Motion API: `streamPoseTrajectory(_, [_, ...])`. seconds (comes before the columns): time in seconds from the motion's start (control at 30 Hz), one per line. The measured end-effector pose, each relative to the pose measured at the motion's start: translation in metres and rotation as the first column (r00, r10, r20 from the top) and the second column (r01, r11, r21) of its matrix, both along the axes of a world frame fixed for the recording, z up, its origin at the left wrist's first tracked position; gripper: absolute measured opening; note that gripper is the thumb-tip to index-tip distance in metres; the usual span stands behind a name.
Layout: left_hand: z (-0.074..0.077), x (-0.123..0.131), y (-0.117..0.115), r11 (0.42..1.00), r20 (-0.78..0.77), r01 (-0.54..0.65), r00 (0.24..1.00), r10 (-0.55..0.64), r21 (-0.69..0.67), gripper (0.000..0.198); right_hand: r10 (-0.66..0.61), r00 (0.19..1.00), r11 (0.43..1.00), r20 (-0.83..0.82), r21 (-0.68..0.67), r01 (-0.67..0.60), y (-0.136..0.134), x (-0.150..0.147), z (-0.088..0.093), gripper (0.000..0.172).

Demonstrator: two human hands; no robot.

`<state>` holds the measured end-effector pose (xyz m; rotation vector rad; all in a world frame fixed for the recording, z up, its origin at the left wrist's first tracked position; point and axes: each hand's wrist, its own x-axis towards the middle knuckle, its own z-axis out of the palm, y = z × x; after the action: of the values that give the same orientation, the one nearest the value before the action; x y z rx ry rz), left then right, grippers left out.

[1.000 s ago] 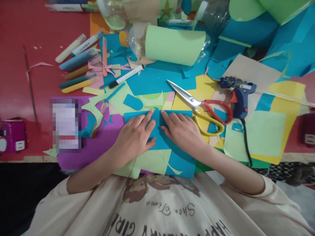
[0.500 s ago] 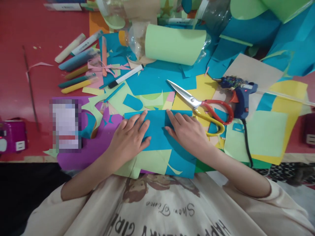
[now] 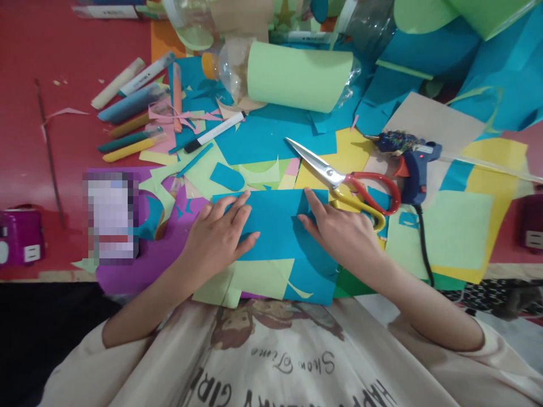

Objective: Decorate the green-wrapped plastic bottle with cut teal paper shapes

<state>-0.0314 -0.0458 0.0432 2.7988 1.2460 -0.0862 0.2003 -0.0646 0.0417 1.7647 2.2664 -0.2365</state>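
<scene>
A blue sheet of paper (image 3: pixel 274 226) lies flat in front of me, over light green paper (image 3: pixel 263 278). My left hand (image 3: pixel 220 232) rests on its left part, fingers stretched out. On its right side lies my right hand (image 3: pixel 339 226), index finger extended to the far edge, thumb apart and the other fingers bent. Beyond that hand is a pair of scissors (image 3: pixel 333 174) with one red and one yellow handle, blades together. A small rounded blue paper piece (image 3: pixel 228 176) sits just past the sheet's far edge.
A clear bottle wrapped in green paper (image 3: pixel 299 76) lies at the back. To the right is a blue glue gun (image 3: pixel 418 169) with a black cord. Several markers (image 3: pixel 133 104) and a black-capped marker (image 3: pixel 215 131) lie left. A blurred phone-like object (image 3: pixel 111 215) rests on purple paper (image 3: pixel 127 274).
My right hand has slid to the right along the blue sheet, uncovering more of it. My left hand stays almost in place. The view has shifted slightly.
</scene>
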Motion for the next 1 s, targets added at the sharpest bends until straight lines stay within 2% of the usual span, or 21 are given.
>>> streamPoseTrajectory(0.1, [-0.002,-0.006,0.000,0.999,-0.001,-0.032,0.999,0.032,-0.006,0.037,0.010,0.997,0.999,0.072,-0.052,-0.006,0.001,0.000,0.003,0.054])
streamPoseTrajectory(0.3, [-0.004,-0.018,-0.002,0.994,-0.034,-0.027,0.999,0.031,0.109,0.046,0.036,0.990,0.990,0.137,-0.143,-0.016,0.002,0.000,0.005,0.060])
streamPoseTrajectory(0.53, [0.000,-0.025,-0.002,0.992,-0.068,-0.069,0.995,0.076,0.102,0.050,-0.014,0.981,0.984,0.192,-0.174,0.049,0.002,0.002,0.012,0.062])
streamPoseTrajectory(0.8, [0.000,-0.028,-0.003,0.990,-0.075,-0.106,0.991,0.113,0.092,0.048,-0.021,0.981,0.982,0.193,-0.180,0.056,0.000,0.003,0.012,0.065])
streamPoseTrajectory(1.0, [-0.003,-0.026,-0.005,0.989,-0.060,-0.126,0.990,0.130,0.072,0.040,-0.068,0.969,0.965,0.239,-0.231,0.124,0.001,0.008,0.015,0.064])
